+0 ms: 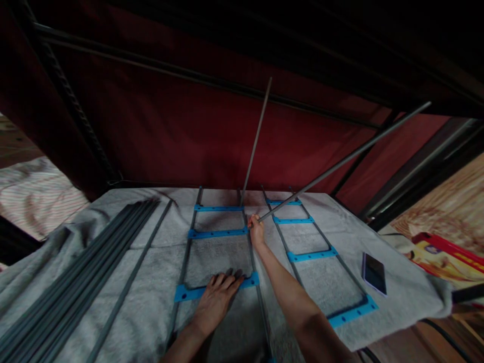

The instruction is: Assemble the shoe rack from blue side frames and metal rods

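My left hand (218,296) lies flat, fingers spread, on a blue crossbar (192,292) of the middle ladder-like frame of grey rods. My right hand (256,228) is closed around the lower end of a long grey rod (340,162), which slants up to the right. Beside the right hand, another blue crossbar (217,233) joins the same frame's rods. A thin upright rod (257,136) rises from near the frame's far right corner. A second frame with blue crossbars (312,254) lies to the right of my right arm.
A bundle of grey rods (83,272) and one separate rod (130,282) lie at the left on the grey blanket (159,257). A phone (374,274) lies at the right, near a red and yellow package (448,257). Red fabric (181,136) hangs behind.
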